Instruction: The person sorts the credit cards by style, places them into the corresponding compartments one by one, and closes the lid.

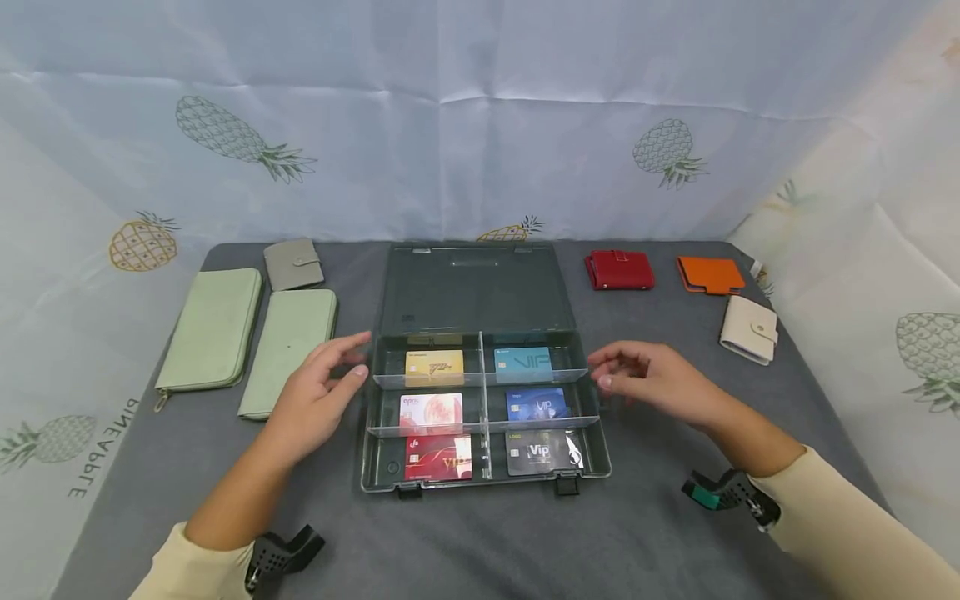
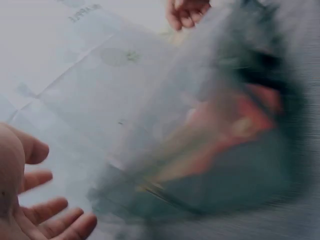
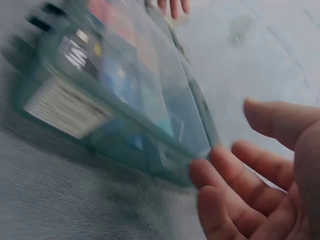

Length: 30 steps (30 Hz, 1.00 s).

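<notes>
**Both hands hovering at the sides of an open card case**

Both hands are hanging just above the grey table (image 1: pixel 480 542), one at each side of a clear plastic case (image 1: pixel 483 467) whose lid (image 1: pixel 476 287) is lying flat open toward the back. The left hand (image 1: pixel 315 400) is sitting just beside the case's left wall, fingers relaxed and spread, gripping nothing; the left wrist view, heavily blurred, is showing the same loose fingers (image 2: pixel 50 215) with the case (image 2: pixel 210 150) smeared beyond them. The right hand (image 1: pixel 652 379) is hovering near the right wall with fingers lightly bent and nothing between them; whether its fingertips are touching the case I cannot tell. The right wrist view is showing those open fingers (image 3: pixel 240 185) close to the case's edge (image 3: pixel 150 145).

The case is resting at the middle of the table, and its dividers are forming six compartments, each holding one card: a yellow card (image 1: pixel 434 367) and a teal card (image 1: pixel 523 364) at the back, a pink card (image 1: pixel 431 413) and a blue card (image 1: pixel 536 405) in the middle, a red card (image 1: pixel 438 457) and a black card (image 1: pixel 542 452) in front.

Two long green wallets (image 1: pixel 213 329) and a small grey wallet (image 1: pixel 293 263) are lying to the left. A red wallet (image 1: pixel 619 270), an orange wallet (image 1: pixel 709 275) and a cream wallet (image 1: pixel 748 329) are lying to the right. A pineapple-print cloth (image 1: pixel 480 117) is hanging behind.
</notes>
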Each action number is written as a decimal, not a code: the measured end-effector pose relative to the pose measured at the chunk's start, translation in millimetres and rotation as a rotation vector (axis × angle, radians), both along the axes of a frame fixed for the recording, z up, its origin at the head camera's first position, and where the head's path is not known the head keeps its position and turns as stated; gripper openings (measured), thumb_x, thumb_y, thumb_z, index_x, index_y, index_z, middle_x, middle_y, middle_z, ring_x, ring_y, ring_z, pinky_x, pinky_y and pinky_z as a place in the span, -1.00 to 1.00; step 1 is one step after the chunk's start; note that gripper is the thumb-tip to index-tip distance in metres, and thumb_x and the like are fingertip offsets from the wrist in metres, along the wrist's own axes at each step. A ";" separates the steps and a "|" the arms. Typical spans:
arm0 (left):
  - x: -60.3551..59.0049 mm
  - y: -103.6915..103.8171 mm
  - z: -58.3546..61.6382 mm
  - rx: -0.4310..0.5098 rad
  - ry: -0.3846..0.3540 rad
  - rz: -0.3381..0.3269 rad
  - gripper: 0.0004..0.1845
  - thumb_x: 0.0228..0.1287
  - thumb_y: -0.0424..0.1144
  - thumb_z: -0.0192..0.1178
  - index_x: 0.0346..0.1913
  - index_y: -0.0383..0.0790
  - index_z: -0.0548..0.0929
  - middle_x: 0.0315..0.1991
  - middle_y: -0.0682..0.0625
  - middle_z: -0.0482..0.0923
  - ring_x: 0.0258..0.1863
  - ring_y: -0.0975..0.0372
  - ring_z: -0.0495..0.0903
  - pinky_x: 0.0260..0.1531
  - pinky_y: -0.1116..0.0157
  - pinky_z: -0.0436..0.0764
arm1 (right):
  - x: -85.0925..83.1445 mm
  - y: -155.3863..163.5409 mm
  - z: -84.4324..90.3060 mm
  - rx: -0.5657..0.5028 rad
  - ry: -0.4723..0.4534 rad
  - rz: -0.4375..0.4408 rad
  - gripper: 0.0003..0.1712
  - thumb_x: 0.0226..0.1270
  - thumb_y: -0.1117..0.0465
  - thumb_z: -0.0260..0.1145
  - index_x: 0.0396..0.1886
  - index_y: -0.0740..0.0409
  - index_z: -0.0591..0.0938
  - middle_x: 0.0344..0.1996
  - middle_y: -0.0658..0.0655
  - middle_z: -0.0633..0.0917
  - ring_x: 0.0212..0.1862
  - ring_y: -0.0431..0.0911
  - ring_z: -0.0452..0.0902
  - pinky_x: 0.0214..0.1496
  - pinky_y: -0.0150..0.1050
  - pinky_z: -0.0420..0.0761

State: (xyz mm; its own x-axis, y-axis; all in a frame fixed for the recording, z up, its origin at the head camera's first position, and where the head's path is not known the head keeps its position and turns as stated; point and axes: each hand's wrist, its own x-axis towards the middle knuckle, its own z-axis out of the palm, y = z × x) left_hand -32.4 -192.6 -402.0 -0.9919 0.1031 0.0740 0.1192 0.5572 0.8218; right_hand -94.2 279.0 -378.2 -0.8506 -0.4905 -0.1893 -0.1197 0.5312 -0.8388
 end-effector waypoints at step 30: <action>-102.4 4.1 7.2 -0.112 -0.134 0.021 -0.06 0.42 -0.19 0.46 0.70 -0.24 0.16 0.42 -0.22 0.49 -0.02 -0.03 0.65 -0.12 0.02 0.63 | -91.3 -31.2 -31.4 -0.113 0.040 -0.179 0.04 0.40 0.41 0.49 0.72 0.19 0.10 0.28 0.33 0.43 -0.17 -0.07 0.61 -0.06 -0.40 0.65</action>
State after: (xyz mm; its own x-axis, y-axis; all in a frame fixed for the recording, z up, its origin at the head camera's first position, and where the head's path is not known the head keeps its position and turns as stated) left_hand -134.7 -188.5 -394.8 -0.9941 0.0829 -0.0697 0.0005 0.6476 0.7620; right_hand -185.5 247.8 -409.6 -0.9317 -0.3475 -0.1060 -0.0662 0.4494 -0.8909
